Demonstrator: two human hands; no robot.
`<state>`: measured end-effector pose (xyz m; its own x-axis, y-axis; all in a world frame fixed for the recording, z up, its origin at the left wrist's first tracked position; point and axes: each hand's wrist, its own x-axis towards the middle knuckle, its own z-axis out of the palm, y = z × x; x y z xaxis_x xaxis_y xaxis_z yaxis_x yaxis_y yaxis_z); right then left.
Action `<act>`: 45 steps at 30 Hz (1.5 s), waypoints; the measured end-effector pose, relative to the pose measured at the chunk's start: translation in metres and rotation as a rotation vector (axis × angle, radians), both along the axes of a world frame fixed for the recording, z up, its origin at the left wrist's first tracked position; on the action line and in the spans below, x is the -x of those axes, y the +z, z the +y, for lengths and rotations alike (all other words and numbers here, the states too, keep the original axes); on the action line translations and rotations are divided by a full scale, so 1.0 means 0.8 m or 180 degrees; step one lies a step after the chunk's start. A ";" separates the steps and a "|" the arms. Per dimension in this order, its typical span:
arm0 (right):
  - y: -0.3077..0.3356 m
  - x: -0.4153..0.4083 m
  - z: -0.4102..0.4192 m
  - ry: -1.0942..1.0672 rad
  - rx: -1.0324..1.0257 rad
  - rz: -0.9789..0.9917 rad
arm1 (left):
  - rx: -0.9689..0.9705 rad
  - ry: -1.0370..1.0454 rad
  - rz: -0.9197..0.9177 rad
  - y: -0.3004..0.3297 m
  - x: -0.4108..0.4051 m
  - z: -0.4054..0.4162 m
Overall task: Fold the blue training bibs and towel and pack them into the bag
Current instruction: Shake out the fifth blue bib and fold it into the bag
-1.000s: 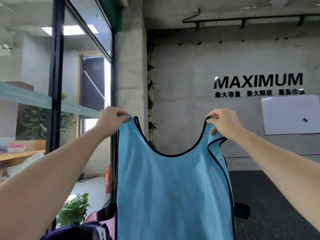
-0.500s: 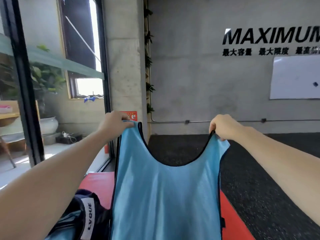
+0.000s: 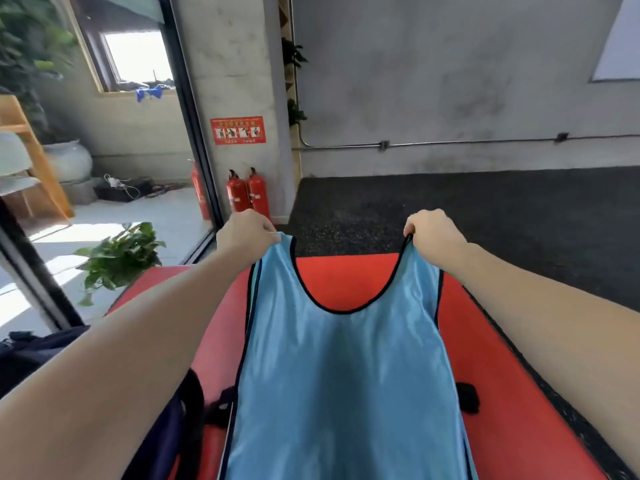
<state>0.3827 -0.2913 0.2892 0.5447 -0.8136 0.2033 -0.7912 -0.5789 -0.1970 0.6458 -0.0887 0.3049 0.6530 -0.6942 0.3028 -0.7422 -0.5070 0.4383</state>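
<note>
Red padded mat (image 3: 495, 358) lies on speckled black rubber floor (image 3: 485, 209) below a grey concrete wall (image 3: 450, 81); above the mat, left hand (image 3: 244, 233) and right hand (image 3: 434, 232) each pinch a shoulder strap of the shiny light-blue training bib (image 3: 343, 375).

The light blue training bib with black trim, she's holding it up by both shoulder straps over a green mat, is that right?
Not quite: the mat is red, not green. The head view shows the light blue training bib with black trim held by both shoulder straps, the left hand gripping one and the right hand the other, over that red mat.
</note>
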 end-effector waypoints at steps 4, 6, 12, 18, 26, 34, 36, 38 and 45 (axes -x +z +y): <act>-0.029 -0.013 -0.016 0.0094 -0.0129 -0.0403 | 0.0146 0.0057 0.0121 -0.020 -0.002 -0.031; -0.042 -0.012 -0.010 0.0330 -0.0307 -0.0401 | -0.0041 -0.0050 0.0213 -0.030 -0.001 -0.035; -0.080 0.030 0.067 0.0598 -0.0859 -0.0298 | -0.0298 -0.0385 0.0325 -0.075 0.053 0.016; -0.126 0.113 0.202 0.1041 -0.1277 -0.0095 | -0.0590 -0.0961 0.0607 -0.126 0.156 0.163; -0.185 0.244 0.372 0.1393 -0.1468 -0.0273 | -0.0898 -0.1825 0.0672 -0.203 0.265 0.359; -0.224 0.296 0.421 0.1517 -0.1439 -0.0458 | -0.0718 -0.1777 0.0594 -0.248 0.276 0.433; -0.224 0.302 0.424 0.1646 -0.1439 -0.0179 | -0.0756 -0.1790 0.0600 -0.249 0.274 0.441; -0.225 0.307 0.425 0.1677 -0.1393 -0.0068 | -0.0694 -0.1799 0.0561 -0.249 0.270 0.447; -0.215 0.306 0.418 0.1222 -0.1352 -0.0758 | -0.0676 -0.1613 0.0206 -0.254 0.273 0.443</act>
